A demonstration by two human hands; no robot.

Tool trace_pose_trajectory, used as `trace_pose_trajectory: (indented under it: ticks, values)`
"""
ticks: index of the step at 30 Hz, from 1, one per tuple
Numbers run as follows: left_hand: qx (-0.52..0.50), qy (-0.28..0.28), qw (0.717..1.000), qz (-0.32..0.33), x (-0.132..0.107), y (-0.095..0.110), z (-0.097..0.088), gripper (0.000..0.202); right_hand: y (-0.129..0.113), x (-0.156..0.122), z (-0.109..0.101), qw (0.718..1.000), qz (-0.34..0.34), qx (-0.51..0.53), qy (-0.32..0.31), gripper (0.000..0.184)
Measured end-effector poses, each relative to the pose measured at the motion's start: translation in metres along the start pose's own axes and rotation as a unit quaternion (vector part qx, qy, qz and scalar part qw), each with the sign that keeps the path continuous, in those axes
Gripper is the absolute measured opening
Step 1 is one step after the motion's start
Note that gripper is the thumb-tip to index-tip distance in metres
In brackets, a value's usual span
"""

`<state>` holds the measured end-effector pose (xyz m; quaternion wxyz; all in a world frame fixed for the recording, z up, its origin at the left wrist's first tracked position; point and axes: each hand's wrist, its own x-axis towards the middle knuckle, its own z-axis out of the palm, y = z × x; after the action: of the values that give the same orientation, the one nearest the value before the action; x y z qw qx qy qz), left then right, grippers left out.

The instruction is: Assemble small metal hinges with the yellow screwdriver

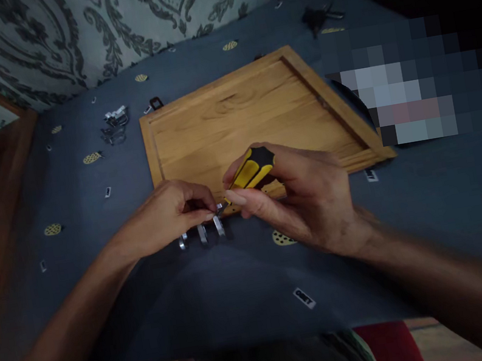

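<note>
My right hand (pixel 318 198) is closed around the handle of a yellow and black screwdriver (pixel 246 173). The screwdriver's shaft slants down to the left, to the near edge of a wooden framed board (pixel 226 121). At its tip is a silver metal hook (pixel 219 226), the rightmost of several along that edge. My left hand (pixel 183 205) pinches thumb and forefinger together right beside the tip and this hook. What lies between those fingertips is too small to make out. The board lies flat, with its raised rim facing up.
More loose metal hooks (pixel 115 124) lie in a small pile left of the board. A dark metal loop (pixel 156 103) sticks out at its far left corner. A dark object (pixel 322 18) lies at the back right on the patterned blue cloth (pixel 187 300). The right side is partly pixelated.
</note>
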<state>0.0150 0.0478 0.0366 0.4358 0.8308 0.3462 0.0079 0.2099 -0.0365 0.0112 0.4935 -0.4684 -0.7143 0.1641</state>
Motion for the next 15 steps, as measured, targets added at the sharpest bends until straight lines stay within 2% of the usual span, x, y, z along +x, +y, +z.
trace_pose_trajectory:
  ticks: [4,8,12,15]
  values:
    - [-0.025,0.019,0.999,-0.009,-0.005,0.001,-0.003,0.014,0.001,0.001,0.001,0.999,-0.046,0.002,0.011,0.022]
    - [0.006,0.072,0.997,-0.026,-0.019,0.004,0.001,0.021,0.002,0.002,0.003,0.997,-0.079,0.001,0.024,0.021]
    - [0.089,0.145,0.985,-0.018,-0.033,0.001,0.019,0.032,0.003,0.003,0.003,0.996,-0.084,-0.003,0.025,0.023]
    - [0.179,0.163,0.97,-0.002,-0.036,-0.005,0.037,0.046,0.004,0.003,0.003,0.996,-0.079,-0.005,0.026,0.025]
